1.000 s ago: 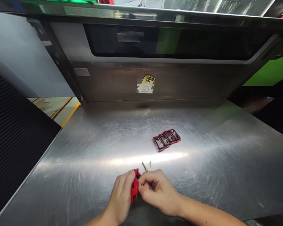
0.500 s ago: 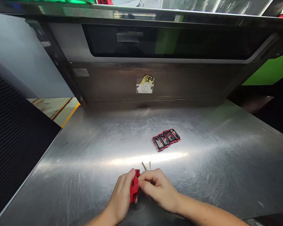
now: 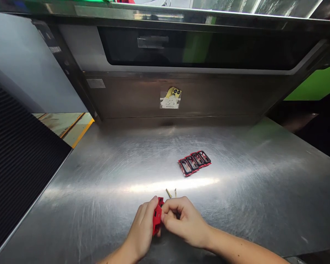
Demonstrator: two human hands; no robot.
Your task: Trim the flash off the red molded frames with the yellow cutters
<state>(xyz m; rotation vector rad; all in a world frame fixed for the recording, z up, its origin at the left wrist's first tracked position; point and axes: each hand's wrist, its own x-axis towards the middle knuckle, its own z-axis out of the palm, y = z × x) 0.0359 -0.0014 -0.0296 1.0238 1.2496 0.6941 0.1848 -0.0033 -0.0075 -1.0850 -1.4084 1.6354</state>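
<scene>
My left hand [image 3: 142, 228] is wrapped round a red plastic part [image 3: 157, 217] with small slots in its side, held on edge low over the table. The thumb and index finger of my right hand [image 3: 184, 222] are pinched together at the part's right face. Whatever lies between those fingertips is too small or hidden to name. Just beyond the right knuckles two thin metal tips, one a brass-coloured rod [image 3: 168, 193], stick out on the table; the rest of them is covered by the hand.
Several red-and-black rectangular frames [image 3: 194, 163] lie in an overlapping row on the scratched metal table [image 3: 99, 172]. A clear bag with yellow and white labels [image 3: 171, 98] is fixed to the back panel [image 3: 222, 95]. A black ribbed surface [image 3: 22, 172] borders the left edge.
My right fingers have shifted slightly against the red part's side. My left hand keeps its hold, and the frames on the table stay where they were.
</scene>
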